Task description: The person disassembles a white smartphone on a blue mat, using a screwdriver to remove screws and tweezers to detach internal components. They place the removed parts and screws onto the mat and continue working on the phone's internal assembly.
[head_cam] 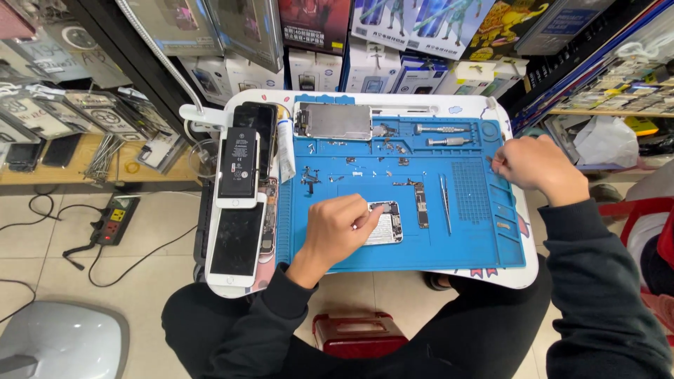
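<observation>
My left hand [338, 228] rests on the blue repair mat [393, 256], its fingers pressing on a small silver phone part [390, 226]. Just to the right of that part lies a narrow circuit board [420, 203], and beyond it a pair of tweezers [445, 202]. At the mat's right edge my right hand [535, 165] is curled, with its fingertips pinched at the small compartments; whatever it pinches is too small to tell. A metal phone frame [334, 121] sits at the mat's far edge. Two screwdrivers [441, 135] lie in the mat's top tray.
Several phones and a black battery [239, 161] are stacked left of the mat on a small white table [516, 277]. Small screws and parts [312, 179] dot the mat. A power strip [112, 219] and cables lie on the tiled floor at left. Boxed goods line the shelves behind.
</observation>
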